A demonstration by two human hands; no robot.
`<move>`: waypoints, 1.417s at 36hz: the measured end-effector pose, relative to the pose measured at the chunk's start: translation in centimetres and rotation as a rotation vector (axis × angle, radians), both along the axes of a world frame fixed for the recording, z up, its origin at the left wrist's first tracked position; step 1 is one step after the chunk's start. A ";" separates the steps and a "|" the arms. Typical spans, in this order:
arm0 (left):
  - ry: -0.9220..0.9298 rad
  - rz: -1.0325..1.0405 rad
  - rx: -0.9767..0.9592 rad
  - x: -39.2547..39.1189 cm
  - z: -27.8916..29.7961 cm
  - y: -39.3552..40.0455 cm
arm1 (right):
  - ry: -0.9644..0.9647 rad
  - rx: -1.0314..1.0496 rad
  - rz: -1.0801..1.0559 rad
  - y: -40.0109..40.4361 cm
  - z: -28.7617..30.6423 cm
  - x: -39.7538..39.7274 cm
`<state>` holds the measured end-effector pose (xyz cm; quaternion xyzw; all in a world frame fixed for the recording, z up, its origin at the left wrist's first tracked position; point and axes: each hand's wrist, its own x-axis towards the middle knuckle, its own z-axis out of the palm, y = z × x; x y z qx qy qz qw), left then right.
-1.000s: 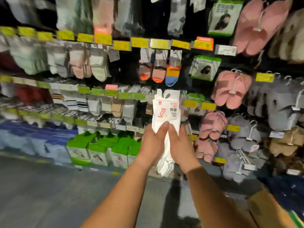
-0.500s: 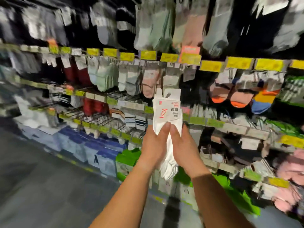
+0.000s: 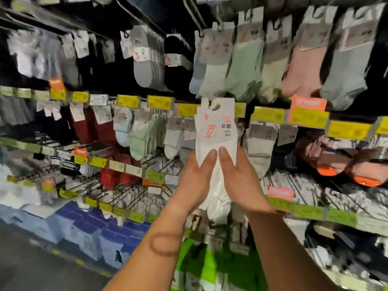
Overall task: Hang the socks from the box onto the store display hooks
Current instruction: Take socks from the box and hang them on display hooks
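A pack of white socks (image 3: 216, 131) with a white card header and a red mark stands upright in the middle of the view. My left hand (image 3: 194, 181) and my right hand (image 3: 239, 181) both grip its lower part, thumbs pressed on the front. The header's hook slot is at the top, level with a row of yellow price tags (image 3: 159, 101). Rows of display hooks (image 3: 117, 192) run along the wall behind; those low on the left look mostly bare. The box is not in view.
Pastel socks (image 3: 245, 66) hang just above the pack, grey and black ones (image 3: 147, 64) to the upper left. Red socks (image 3: 84, 127) hang at the left. Blue packs (image 3: 117, 234) and green packs (image 3: 210, 267) fill the bottom shelf. Grey floor lies at the lower left.
The view has swung left and upward along the display; slippers and masks have left the frame. Both hands keep the same grip on the white sock pack, held centred.
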<state>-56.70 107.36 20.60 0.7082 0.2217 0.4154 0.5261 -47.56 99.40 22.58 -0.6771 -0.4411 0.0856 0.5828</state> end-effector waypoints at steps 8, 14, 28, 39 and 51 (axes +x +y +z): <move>-0.130 -0.096 -0.047 0.8 2.3 10.1 | -0.002 0.150 -0.322 9.1 2.8 -1.9; -0.217 -0.329 -0.085 -0.1 5.4 16.8 | 0.104 0.242 -0.306 14.7 5.3 -2.5; -0.180 -0.108 0.058 2.4 9.7 22.0 | 0.147 0.440 -0.230 18.4 11.0 -0.4; -0.260 -0.031 -0.065 3.6 10.6 23.1 | 0.023 0.495 -0.272 17.5 18.3 5.1; -0.283 -0.025 -0.066 3.6 11.3 23.2 | 0.037 0.481 -0.223 17.8 21.1 7.6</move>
